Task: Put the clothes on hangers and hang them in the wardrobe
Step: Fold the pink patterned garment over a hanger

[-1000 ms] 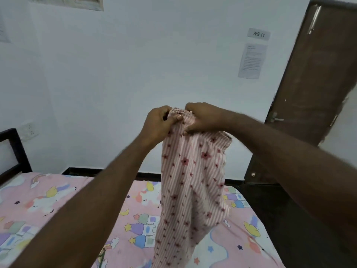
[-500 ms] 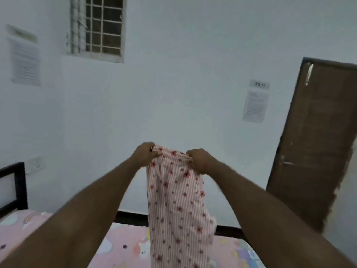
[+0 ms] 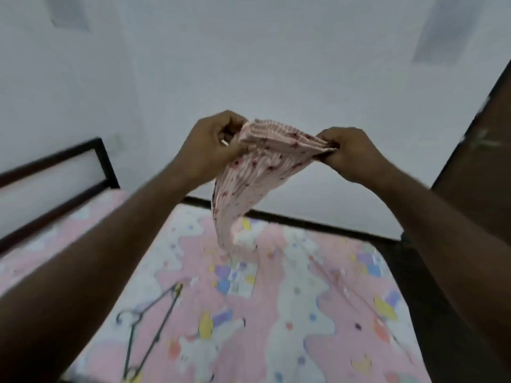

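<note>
a bed (image 3: 290, 313) with a pink cartoon sheet is filling the lower part of the view, its dark frame (image 3: 55, 172) standing against a white wall (image 3: 249, 64) on the left. above the bed a pink striped garment (image 3: 249, 178) is hanging, bunched and blurred, stretched at its top edge between the left hand (image 3: 213, 146) and the right hand (image 3: 349, 153), both curling their fingers tightly around the cloth. a dark hanger (image 3: 150, 324) is lying flat on the sheet near the left forearm.
</note>
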{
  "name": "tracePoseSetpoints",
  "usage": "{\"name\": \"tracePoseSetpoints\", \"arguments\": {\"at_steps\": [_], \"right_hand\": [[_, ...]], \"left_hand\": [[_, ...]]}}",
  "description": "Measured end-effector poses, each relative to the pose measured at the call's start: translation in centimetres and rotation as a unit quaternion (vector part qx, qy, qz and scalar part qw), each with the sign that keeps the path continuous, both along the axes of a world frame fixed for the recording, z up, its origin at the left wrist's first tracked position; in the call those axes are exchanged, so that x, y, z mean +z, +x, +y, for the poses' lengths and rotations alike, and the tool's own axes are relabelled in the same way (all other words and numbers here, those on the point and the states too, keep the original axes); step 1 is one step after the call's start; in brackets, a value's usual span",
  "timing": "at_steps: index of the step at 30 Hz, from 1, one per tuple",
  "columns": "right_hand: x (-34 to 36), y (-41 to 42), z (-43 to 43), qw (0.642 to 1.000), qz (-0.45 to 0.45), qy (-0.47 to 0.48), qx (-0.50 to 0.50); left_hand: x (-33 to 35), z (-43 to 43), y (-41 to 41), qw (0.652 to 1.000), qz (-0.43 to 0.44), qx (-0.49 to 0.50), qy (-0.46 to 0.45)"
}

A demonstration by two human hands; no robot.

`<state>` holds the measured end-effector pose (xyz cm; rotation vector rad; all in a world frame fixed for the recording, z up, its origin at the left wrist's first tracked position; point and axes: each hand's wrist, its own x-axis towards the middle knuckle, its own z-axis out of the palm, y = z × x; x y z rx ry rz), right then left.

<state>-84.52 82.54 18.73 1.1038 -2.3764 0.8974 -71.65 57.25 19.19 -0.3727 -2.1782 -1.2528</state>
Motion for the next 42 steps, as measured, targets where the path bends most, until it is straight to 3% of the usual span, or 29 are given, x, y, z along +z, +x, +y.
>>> {"name": "tracePoseSetpoints", "arguments": {"at_steps": [4,8,12,15,19,23,26,28,33,36,40,42], "right_hand": [[-14.1,1.9,7.4,0.994,-0.077,0.072,0.033],[-28.3,4.8,11.1,0.957,-0.182,0.210,0.080],[-36.1,7.4,11.5,0.894,-0.258,0.357,0.086],[-36.5,7.1,9.2,0.882,-0.229,0.398,0.108],[-31.3,3.0,0.9,0.918,-0.137,0.346,0.138],[-18.7,-2.0,-7.7,0.975,-0.096,0.181,0.082],[-12.5,-3.3,-8.2,0.997,-0.033,0.027,0.069],[-11.7,-3.0,-6.4,0.997,-0.008,-0.026,0.071],[-19.3,0.1,0.6,0.994,-0.073,-0.040,0.067],[-27.8,2.0,5.0,0.978,-0.210,0.001,0.015],[-43.2,6.0,9.9,0.912,-0.392,0.070,-0.093],[-50.9,8.5,11.7,0.851,-0.496,0.043,-0.166]], "left_hand": [[-17.3,7.5,4.0,0.987,-0.153,0.050,0.012],[-33.8,13.4,8.7,0.930,-0.340,0.117,0.077],[-40.6,16.2,12.3,0.868,-0.456,0.131,0.146],[-41.5,13.8,11.5,0.866,-0.466,0.145,0.110],[-35.6,6.0,5.0,0.886,-0.410,0.212,0.036],[-20.8,-2.7,-1.5,0.912,-0.220,0.346,-0.019],[-12.4,-3.5,-1.6,0.945,-0.075,0.318,-0.002],[-10.5,-1.4,-0.1,0.958,-0.017,0.286,-0.005],[-19.6,4.1,5.6,0.970,-0.069,0.227,-0.059],[-29.5,7.9,8.6,0.965,-0.151,0.200,-0.074],[-44.9,13.9,10.7,0.942,-0.309,0.126,-0.026],[-52.8,16.1,11.3,0.915,-0.390,0.104,-0.017]]}}
